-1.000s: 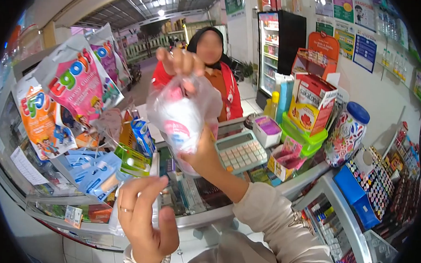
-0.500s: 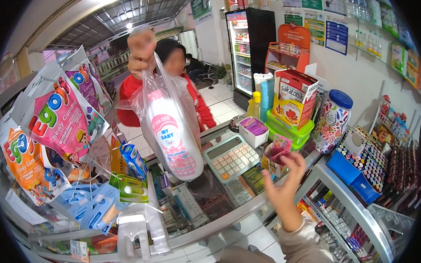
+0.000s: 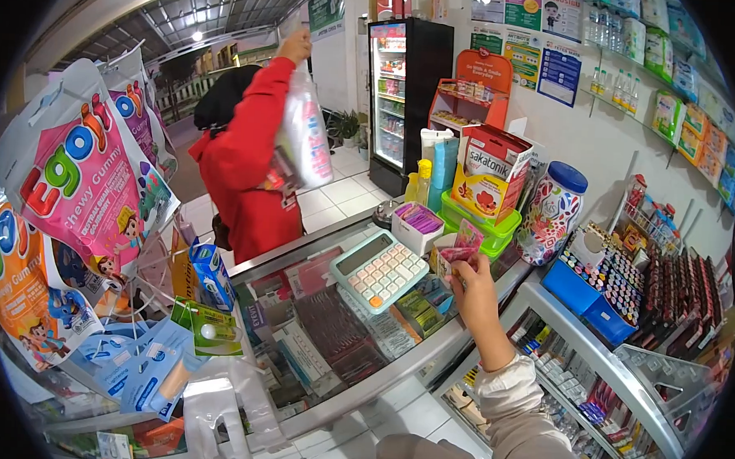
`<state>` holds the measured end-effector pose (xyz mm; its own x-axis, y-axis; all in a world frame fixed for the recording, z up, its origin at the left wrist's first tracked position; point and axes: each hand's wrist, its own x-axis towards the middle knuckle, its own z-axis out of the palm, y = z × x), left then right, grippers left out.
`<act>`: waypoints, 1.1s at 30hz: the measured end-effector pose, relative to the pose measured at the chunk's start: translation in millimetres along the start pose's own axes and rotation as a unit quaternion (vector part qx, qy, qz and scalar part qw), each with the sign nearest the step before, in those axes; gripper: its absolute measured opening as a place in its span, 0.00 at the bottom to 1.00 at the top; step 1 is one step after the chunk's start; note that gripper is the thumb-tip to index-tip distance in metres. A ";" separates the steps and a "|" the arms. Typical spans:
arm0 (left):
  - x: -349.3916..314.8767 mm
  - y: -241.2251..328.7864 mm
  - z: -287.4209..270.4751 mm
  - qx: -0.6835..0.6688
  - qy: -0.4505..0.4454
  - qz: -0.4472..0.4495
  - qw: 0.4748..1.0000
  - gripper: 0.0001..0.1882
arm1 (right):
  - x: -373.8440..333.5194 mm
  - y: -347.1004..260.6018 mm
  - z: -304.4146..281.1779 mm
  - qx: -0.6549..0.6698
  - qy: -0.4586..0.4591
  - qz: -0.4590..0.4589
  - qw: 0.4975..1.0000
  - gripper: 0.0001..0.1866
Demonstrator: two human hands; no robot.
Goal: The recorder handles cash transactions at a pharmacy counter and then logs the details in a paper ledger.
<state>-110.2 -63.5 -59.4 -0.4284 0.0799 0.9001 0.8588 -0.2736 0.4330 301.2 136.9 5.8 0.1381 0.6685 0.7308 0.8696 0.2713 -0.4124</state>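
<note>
My right hand (image 3: 475, 298) reaches over the glass counter from the lower right, its thumb and fingers pinched on a small pink packet (image 3: 458, 254). The packet is at a small box of similar packets, which my hand mostly hides. A white and mint calculator (image 3: 380, 269) lies just left of it on the counter. Beyond the counter, a person in red (image 3: 247, 175) with a dark head covering is turned aside and holds up a clear plastic bag with a white and pink baby powder bottle (image 3: 308, 141) in it. My left hand is out of view.
Gummy pouches (image 3: 99, 168) hang at the left above clear plastic bags (image 3: 220, 403). Behind my right hand are a green container (image 3: 498, 234), a red and yellow box (image 3: 486, 173) and a patterned jar (image 3: 553, 213). A drinks fridge (image 3: 410, 100) stands at the back.
The person in red has turned away and carried the bagged powder bottle back from the counter. My right hand has gone from open fingers to a pinch on the pink packet.
</note>
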 end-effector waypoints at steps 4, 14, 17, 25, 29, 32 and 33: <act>1.2 9.9 -4.3 0.043 0.029 0.000 0.999 0.13 | 12.5 10.6 13.2 0.043 -0.015 -0.006 0.999 0.12; 10.4 74.6 -15.3 0.182 0.112 0.042 0.976 0.15 | 32.4 -24.3 16.5 0.086 -0.190 -0.261 0.943 0.28; 5.2 91.0 -5.9 0.207 0.119 0.069 0.969 0.15 | 54.6 -37.7 44.2 0.080 -0.307 -0.427 0.847 0.30; -30.5 108.5 -39.6 0.244 0.113 0.040 0.962 0.13 | 72.9 -75.6 86.5 -0.004 -0.412 -0.468 0.782 0.34; -40.3 119.9 -88.0 0.320 0.125 -0.057 0.937 0.06 | 64.9 -85.5 77.3 -0.044 -0.367 -0.449 0.813 0.32; -39.5 127.3 -119.7 0.337 0.124 -0.054 0.932 0.06 | 46.5 -119.2 46.3 0.017 -0.301 -0.478 0.825 0.28; -43.7 131.5 -137.9 0.357 0.136 -0.056 0.922 0.06 | 37.1 -139.4 35.8 0.068 -0.264 -0.482 0.833 0.26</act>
<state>-17.3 -235.1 -48.5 -0.4974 -0.2011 0.8439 0.7288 0.4309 0.5322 168.2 148.7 71.0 -0.8521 0.2958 0.4318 0.3885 0.9103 0.1432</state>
